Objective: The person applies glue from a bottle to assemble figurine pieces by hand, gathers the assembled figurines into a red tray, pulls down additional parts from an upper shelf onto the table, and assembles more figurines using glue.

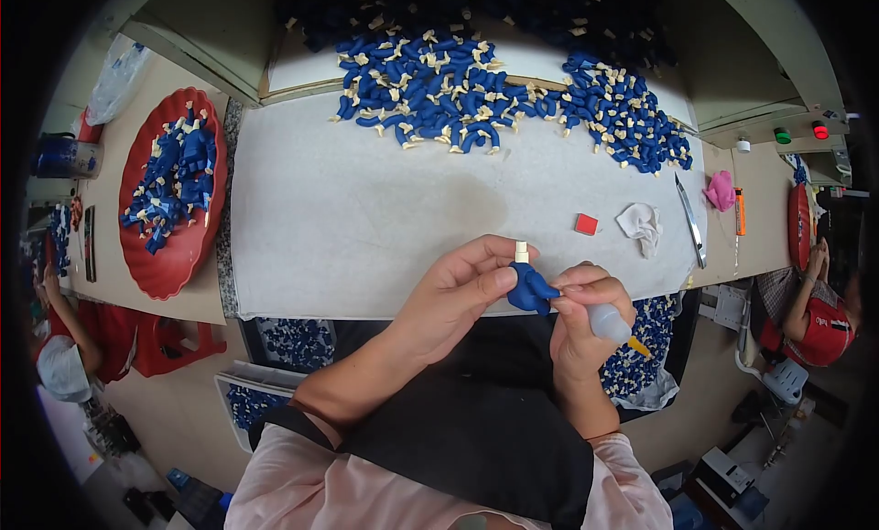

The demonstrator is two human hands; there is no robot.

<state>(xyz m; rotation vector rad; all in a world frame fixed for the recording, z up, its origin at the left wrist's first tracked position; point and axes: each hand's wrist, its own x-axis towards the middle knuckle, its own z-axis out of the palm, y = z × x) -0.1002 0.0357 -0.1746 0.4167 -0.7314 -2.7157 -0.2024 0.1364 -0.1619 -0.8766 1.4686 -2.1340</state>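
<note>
Just beyond the table's near edge, my left hand point(449, 292) is closed on a blue toy figure part point(526, 290) with a cream peg standing up at its top. My right hand point(579, 333) pinches the right side of that part, at a blue arm-like piece point(542, 288). Tucked in the same right hand is a small translucent squeeze bottle point(607, 323), its yellow tip pointing down and right. Farther off on the white table sheet point(366, 219) lies a heap of curved blue pieces with cream ends point(421, 86).
On the left stands a red scalloped dish point(165, 278) of blue parts. To the right lie a small red block point(586, 223), crumpled white tissue point(642, 226), tweezers point(690, 221) and a pink lump point(721, 190). Bins of blue parts point(650, 333) sit below. Co-workers sit at both sides.
</note>
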